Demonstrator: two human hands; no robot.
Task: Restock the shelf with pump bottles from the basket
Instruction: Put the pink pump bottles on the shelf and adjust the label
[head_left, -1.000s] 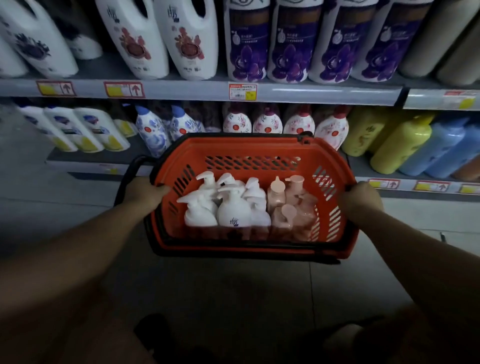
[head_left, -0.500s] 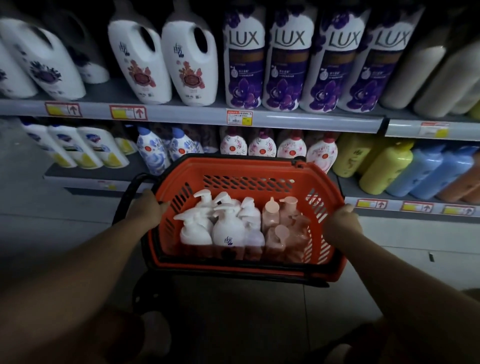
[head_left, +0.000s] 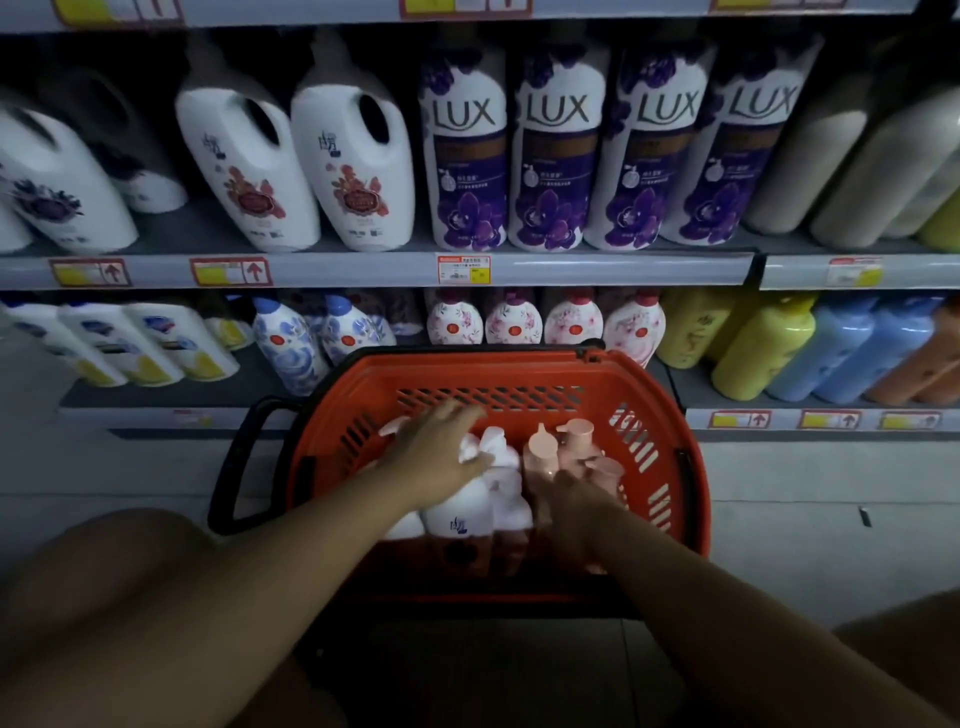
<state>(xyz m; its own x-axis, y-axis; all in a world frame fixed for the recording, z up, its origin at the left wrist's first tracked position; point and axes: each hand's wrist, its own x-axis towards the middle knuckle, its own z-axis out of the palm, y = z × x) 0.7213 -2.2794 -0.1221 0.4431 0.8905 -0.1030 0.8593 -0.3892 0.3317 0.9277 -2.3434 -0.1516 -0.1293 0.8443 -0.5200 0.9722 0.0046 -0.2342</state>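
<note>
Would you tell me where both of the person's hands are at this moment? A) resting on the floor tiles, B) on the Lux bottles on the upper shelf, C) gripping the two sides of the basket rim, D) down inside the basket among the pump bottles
D: the left hand lies with spread fingers over the white pump bottles, and the right hand reaches in at the pink pump bottles, both within the orange basket.

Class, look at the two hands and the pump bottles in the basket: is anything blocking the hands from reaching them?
Nothing visible: both the left hand and right hand are already on the white and pink plastic pump bottles inside the orange plastic basket.
</note>
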